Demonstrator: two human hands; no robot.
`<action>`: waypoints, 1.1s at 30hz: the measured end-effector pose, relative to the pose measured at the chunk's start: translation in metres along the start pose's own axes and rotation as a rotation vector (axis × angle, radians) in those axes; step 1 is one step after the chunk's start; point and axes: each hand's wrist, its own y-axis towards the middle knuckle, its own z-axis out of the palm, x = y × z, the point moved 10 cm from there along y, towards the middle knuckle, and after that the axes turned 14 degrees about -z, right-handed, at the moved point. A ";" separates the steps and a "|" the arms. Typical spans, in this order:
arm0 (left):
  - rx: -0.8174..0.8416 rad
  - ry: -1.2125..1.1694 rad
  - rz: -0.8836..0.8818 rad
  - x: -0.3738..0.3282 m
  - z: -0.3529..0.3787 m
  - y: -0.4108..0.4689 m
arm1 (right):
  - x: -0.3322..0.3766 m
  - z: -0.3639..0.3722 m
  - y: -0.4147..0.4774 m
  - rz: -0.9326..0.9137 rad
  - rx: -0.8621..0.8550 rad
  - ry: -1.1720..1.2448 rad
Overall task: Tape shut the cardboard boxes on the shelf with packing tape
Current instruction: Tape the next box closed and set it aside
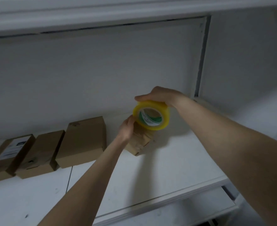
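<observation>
A yellowish roll of packing tape (151,116) hangs above a small cardboard box (138,143) on the white shelf (175,162). My right hand (159,95) grips the roll from above. My left hand (126,129) is at the roll's left edge and over the small box, fingers curled against the tape; what they pinch is hidden. Three larger cardboard boxes stand in a row to the left: a plain one (83,142), a middle one (41,154), and one with a white label (8,155).
The shelf's back wall (101,70) rises behind the boxes, with an upper shelf edge (85,15) overhead. A metal upright (201,59) stands at the right. A lower shelf level (199,211) shows at the bottom right.
</observation>
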 end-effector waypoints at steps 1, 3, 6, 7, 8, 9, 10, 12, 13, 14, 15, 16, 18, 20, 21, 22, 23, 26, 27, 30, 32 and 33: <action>0.021 0.041 0.011 0.000 0.000 0.000 | -0.002 0.002 0.002 0.003 -0.006 0.014; 0.070 0.121 0.070 0.001 0.006 -0.003 | -0.009 0.002 0.004 0.015 -0.019 0.056; 0.054 0.174 0.117 -0.004 0.007 -0.004 | -0.020 0.002 0.001 0.044 -0.040 0.168; 0.059 0.173 0.109 -0.005 0.007 -0.001 | -0.020 0.004 -0.001 0.040 -0.036 0.207; 0.068 0.167 0.090 -0.006 0.007 0.002 | -0.020 0.005 -0.002 0.033 -0.032 0.238; 0.070 0.159 0.075 -0.006 0.006 0.005 | -0.021 0.004 -0.003 0.030 -0.032 0.259; 0.060 0.153 0.066 -0.004 0.004 0.007 | -0.022 0.004 -0.004 0.029 -0.031 0.279; 0.023 0.150 0.079 -0.001 0.000 0.009 | -0.023 0.005 -0.006 0.021 -0.039 0.298; 0.004 0.155 0.091 -0.001 -0.002 0.011 | -0.022 0.004 -0.006 0.018 -0.055 0.284; -0.014 0.155 0.097 -0.001 -0.004 0.012 | -0.021 0.002 -0.005 0.012 -0.071 0.252; -0.029 0.156 0.099 0.000 -0.005 0.015 | -0.017 0.001 -0.004 0.003 -0.078 0.208; -0.041 0.164 0.097 0.000 -0.006 0.017 | -0.013 0.000 -0.004 -0.009 -0.082 0.174; -0.054 0.175 0.092 0.002 -0.008 0.021 | -0.008 -0.001 -0.003 -0.016 -0.091 0.153; -0.060 0.125 0.072 0.007 -0.015 0.024 | -0.007 0.000 -0.003 -0.014 -0.083 0.119; -0.058 0.102 0.063 0.011 -0.019 0.026 | -0.008 0.002 -0.004 -0.011 -0.068 0.079; -0.053 0.095 0.055 0.013 -0.021 0.028 | -0.009 0.004 -0.005 -0.001 -0.051 0.040; -0.050 0.099 0.048 0.014 -0.023 0.030 | -0.011 0.005 -0.006 0.018 -0.039 0.014; -0.049 0.110 0.051 0.011 -0.023 0.029 | -0.018 0.005 -0.011 0.063 -0.021 0.032; -0.039 0.121 0.055 0.009 -0.021 0.027 | -0.018 0.005 -0.012 0.062 -0.014 0.043; -0.047 0.109 0.055 0.010 -0.023 0.028 | -0.016 0.004 -0.012 0.065 -0.020 0.006; -0.030 0.017 0.004 0.018 -0.027 0.030 | -0.013 0.008 -0.010 0.082 0.010 -0.083; -0.014 -0.019 -0.030 0.023 -0.026 0.030 | -0.014 0.013 -0.010 0.099 0.038 -0.133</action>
